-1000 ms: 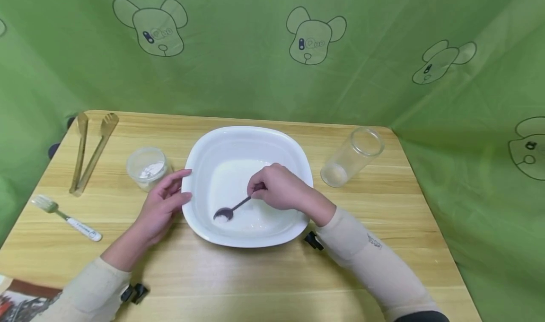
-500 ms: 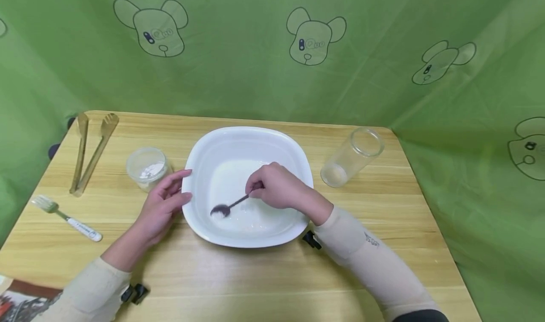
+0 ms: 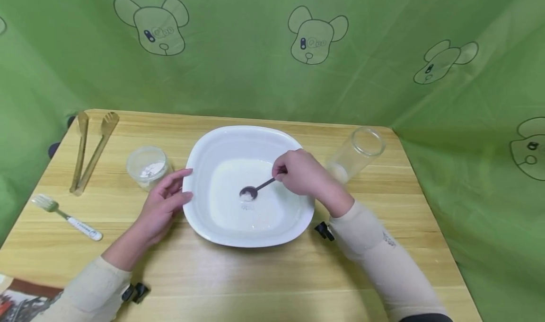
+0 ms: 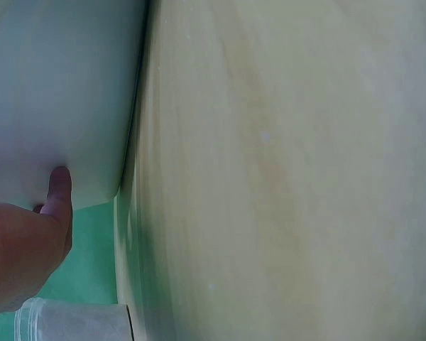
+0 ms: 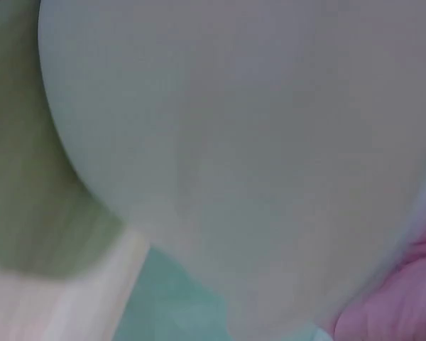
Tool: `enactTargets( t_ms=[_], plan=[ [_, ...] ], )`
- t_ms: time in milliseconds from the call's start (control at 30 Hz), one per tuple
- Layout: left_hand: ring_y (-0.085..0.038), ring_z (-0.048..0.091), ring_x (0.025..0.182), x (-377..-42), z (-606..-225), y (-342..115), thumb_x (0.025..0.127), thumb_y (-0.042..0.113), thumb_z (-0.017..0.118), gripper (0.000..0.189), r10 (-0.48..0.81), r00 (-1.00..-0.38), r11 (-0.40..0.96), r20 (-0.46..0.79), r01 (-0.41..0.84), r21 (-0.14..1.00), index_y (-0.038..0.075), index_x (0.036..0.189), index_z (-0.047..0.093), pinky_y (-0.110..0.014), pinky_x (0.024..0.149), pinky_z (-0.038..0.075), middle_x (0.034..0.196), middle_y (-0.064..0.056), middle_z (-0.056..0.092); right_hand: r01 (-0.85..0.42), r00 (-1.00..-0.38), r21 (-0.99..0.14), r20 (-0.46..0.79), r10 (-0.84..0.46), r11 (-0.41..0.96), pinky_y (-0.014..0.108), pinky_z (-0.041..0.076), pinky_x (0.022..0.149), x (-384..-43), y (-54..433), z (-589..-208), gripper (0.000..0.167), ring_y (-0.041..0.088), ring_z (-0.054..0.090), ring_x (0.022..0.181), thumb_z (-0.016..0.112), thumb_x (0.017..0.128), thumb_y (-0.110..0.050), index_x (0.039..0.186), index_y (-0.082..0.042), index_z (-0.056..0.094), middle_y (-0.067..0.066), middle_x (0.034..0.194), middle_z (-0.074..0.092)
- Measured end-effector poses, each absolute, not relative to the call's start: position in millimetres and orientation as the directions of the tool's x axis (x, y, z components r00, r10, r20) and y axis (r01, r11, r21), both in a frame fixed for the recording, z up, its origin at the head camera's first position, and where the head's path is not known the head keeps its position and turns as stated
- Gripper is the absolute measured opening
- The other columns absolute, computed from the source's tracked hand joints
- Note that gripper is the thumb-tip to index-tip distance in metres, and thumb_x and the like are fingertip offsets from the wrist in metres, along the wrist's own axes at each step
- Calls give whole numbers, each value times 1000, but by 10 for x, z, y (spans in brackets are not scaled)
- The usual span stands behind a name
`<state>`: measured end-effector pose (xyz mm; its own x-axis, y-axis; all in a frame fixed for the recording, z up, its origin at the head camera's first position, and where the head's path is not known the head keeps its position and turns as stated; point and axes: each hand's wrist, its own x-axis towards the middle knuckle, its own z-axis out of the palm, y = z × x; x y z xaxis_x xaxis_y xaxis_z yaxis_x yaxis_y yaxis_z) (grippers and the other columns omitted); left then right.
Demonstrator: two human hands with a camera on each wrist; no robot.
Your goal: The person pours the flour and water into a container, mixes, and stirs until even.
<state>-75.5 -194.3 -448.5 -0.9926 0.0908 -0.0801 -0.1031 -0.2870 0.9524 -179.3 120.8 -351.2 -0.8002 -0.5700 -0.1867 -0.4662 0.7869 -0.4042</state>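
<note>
In the head view a white basin [image 3: 204,156] stands on the wooden table. My right hand [image 3: 304,173] pinches the handle of a dark spoon [image 3: 251,191] over the inside of the basin. Some white stuff shows in the spoon's bowl; whether the spoon touches the basin floor I cannot tell. My left hand [image 3: 163,204] rests its thumb and fingertips against the basin's left side. In the left wrist view a finger [image 4: 59,192] lies on the outer wall. The right wrist view shows mostly the basin's outer wall [image 5: 234,142], with part of the hand [image 5: 394,305] at lower right.
A clear tub [image 3: 146,168] with white powder stands close behind the left hand. A fork [image 3: 68,218] and wooden tongs [image 3: 91,156] lie at the left. An upright glass [image 3: 357,152], partly behind the right hand, stands to the right. A green curtain [image 3: 238,52] hangs behind the table.
My right hand has moved the spoon from the basin's front left toward its middle, rightward and away from me. The left hand stays against the basin.
</note>
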Motion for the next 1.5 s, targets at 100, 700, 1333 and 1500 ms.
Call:
enactTargets(
  t_ms=[100, 700, 1333, 1500],
  plan=[
    [-22, 62, 110, -755, -4486, -1943, 93, -6, 61, 52, 91, -993, -287, -79, -102, 953, 8, 142, 52, -32, 86, 57, 134, -12, 58, -523, -734, -456, -189, -653, 720, 30, 49, 68, -1769, 1166, -3566, 18, 13, 55, 68, 70, 90, -3, 79, -18, 74, -9, 70, 62],
    [-22, 62, 111, -751, -4484, -1942, 93, -6, 61, 52, 93, -992, -283, -81, -105, 953, 8, 142, 52, -32, 86, 57, 134, -12, 57, -468, -814, -380, -168, -557, 798, 32, 47, 69, -1813, 1277, -3487, 19, 18, 55, 72, 67, 90, -3, 77, -16, 72, -7, 73, 64],
    [-22, 62, 111, -754, -4491, -1951, 93, -6, 61, 52, 91, -993, -286, -72, -95, 953, 8, 142, 52, -32, 86, 57, 134, -12, 58, -433, -835, -427, -143, -532, 794, 31, 48, 66, -1801, 1253, -3575, 16, 17, 55, 69, 67, 90, -4, 79, -15, 74, -6, 70, 63],
    [-23, 61, 111, -753, -4483, -1950, 93, -5, 61, 52, 93, -993, -281, -75, -99, 955, 8, 142, 52, -32, 86, 57, 134, -13, 57, -467, -781, -466, -180, -598, 751, 31, 50, 66, -1768, 1227, -3603, 16, 15, 57, 69, 70, 90, -5, 79, -17, 74, -8, 72, 64]
  ],
)
